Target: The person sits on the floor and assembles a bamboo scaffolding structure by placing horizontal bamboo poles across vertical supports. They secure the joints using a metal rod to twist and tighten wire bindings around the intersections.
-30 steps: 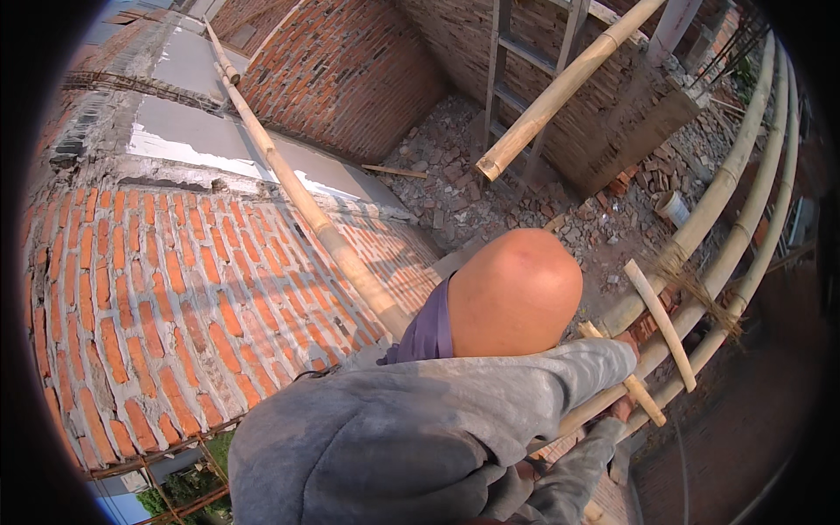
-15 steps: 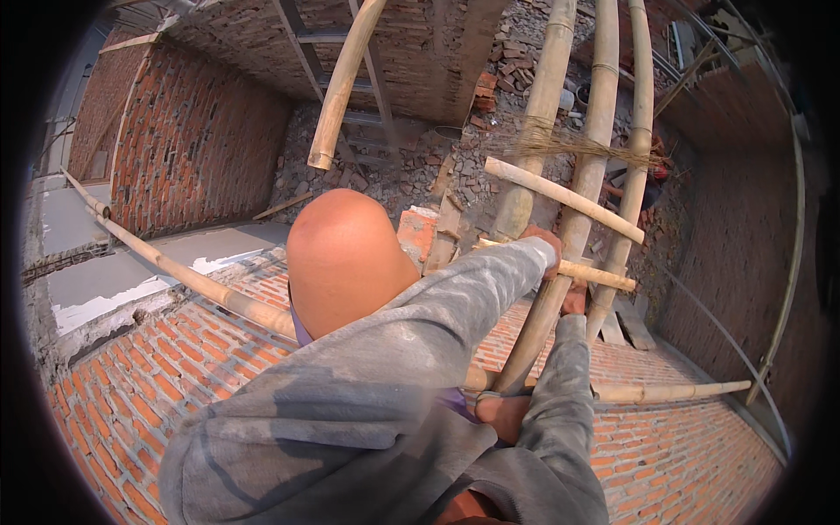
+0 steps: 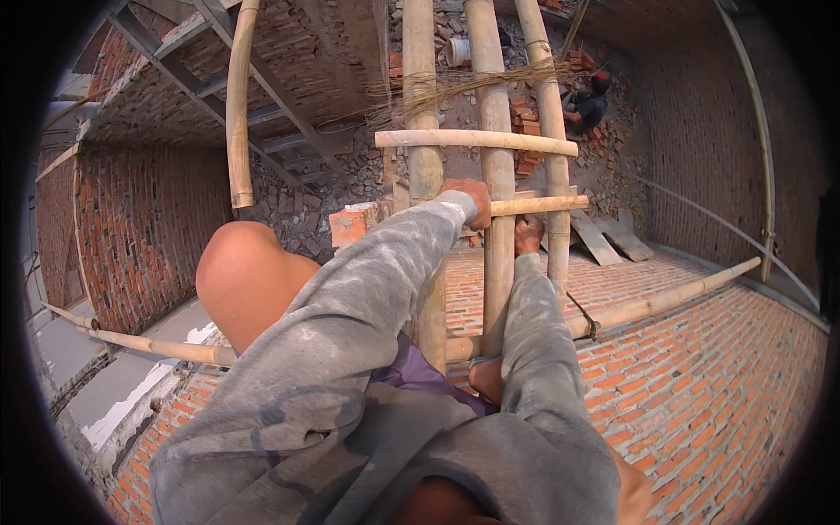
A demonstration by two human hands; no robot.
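Observation:
My left hand (image 3: 470, 200) is closed round the left end of a short split-bamboo crosspiece (image 3: 541, 206). This strip lies across the middle bamboo pole (image 3: 497, 166) and the right bamboo pole (image 3: 553, 114). Just under it, between those two poles, my right hand (image 3: 528, 234) has its fingers curled; what they hold, if anything, is hidden. Farther up, a second split-bamboo strip (image 3: 472, 139) spans all three poles. The left bamboo pole (image 3: 423, 52) runs behind my left wrist. Thin binding strands (image 3: 464, 85) lie in a loose bundle across the poles.
Far below, a co-worker (image 3: 588, 105) crouches by stacked bricks and rubble. A metal ladder (image 3: 219, 83) leans at the upper left beside a hanging bamboo pole (image 3: 239, 114). A horizontal bamboo pole (image 3: 665, 302) runs along the brick wall (image 3: 691, 394). My bare knee (image 3: 245, 267) is at left.
The view has shifted, so the poles and both hands appear farther left and higher. My left hand stays on the crosspiece and my right hand stays below it. The co-worker shows more fully.

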